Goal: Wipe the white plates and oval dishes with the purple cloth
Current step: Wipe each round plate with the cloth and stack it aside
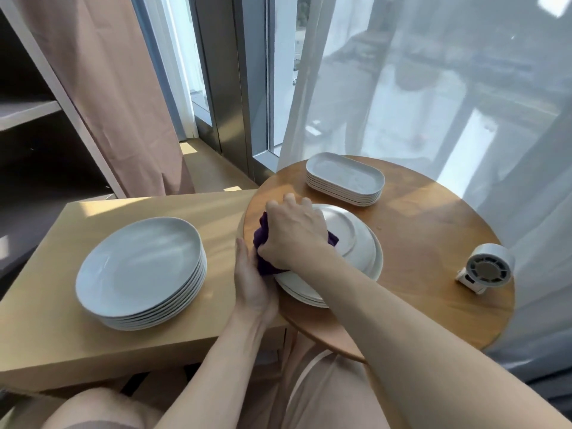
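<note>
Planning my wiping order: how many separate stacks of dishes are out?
3: round plates on the rectangular table, left; oval dishes at the round table's far side; rimmed plates under the purple cloth in the right hand. None looks hidden.

Round table [433,230] had oval dishes [345,178] stacked, a short pile of plates [356,243] and a little white gadget [487,267] on it; the paler table [62,335] beside it held a taller plate stack [139,270].
</note>
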{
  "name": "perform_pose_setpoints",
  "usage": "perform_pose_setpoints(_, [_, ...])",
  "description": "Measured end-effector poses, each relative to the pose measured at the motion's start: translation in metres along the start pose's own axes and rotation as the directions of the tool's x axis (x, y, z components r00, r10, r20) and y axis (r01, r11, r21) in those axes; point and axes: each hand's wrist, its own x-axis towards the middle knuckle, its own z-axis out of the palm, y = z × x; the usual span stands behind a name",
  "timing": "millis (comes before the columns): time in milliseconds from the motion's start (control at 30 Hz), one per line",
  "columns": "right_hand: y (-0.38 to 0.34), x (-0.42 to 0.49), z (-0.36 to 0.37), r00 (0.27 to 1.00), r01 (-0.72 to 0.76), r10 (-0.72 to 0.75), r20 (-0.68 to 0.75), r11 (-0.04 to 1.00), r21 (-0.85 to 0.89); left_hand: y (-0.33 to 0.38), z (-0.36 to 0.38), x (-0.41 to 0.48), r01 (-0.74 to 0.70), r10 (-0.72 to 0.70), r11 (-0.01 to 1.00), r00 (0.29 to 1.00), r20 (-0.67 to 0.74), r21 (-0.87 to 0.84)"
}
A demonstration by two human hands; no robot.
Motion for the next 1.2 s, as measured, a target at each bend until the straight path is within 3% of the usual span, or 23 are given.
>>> perform_pose_setpoints(100, [0.01,0.016,0.002,0.998,-0.058,0.058,-0.001,0.996,0.074,0.0,0.004,-0.004,-0.039,0.039,0.999,0.999,0.017,0.005])
perform_pose_setpoints(200, [0.024,0.026,0.001,0.994,-0.11,0.113,-0.011,0.984,0.142,-0.001,0.006,-0.006,-0.088,0.075,0.988,0.992,0.105,0.126])
perform_pose_setpoints(300, [0.035,0.037,-0.003,0.984,-0.179,0.18,0.013,0.964,0.195,-0.005,0.008,-0.006,-0.127,0.107,0.952,0.99,0.088,0.277])
perform_pose_setpoints(400, [0.048,0.046,-0.008,0.964,-0.266,0.26,0.055,0.937,0.226,-0.009,0.01,-0.005,-0.1,0.083,0.953,0.994,0.069,0.286])
perform_pose_setpoints(567, [0.068,0.066,-0.027,0.899,-0.438,0.375,0.226,0.79,0.429,-0.01,0.014,-0.006,-0.078,0.084,0.964,0.996,-0.012,0.255])
perform_pose_setpoints(633, [0.081,0.072,-0.031,0.893,-0.45,0.386,0.233,0.732,0.511,-0.012,0.019,-0.006,-0.098,0.113,0.95,0.993,-0.032,0.298])
perform_pose_setpoints(800, [0.127,0.056,-0.031,0.858,-0.485,0.466,0.214,0.601,0.635,-0.019,0.033,-0.009,-0.121,0.176,0.941,0.973,-0.152,0.317])
perform_pose_setpoints(1000, [0.163,-0.017,-0.018,0.811,-0.446,0.58,0.075,0.53,0.721,-0.021,0.03,-0.007,-0.139,0.196,0.926,0.972,-0.133,0.352])
perform_pose_setpoints(1200, [0.136,-0.09,0.006,0.806,-0.293,0.577,-0.128,0.578,0.762,-0.02,0.027,0.0,-0.128,0.188,0.919,0.973,-0.131,0.372])
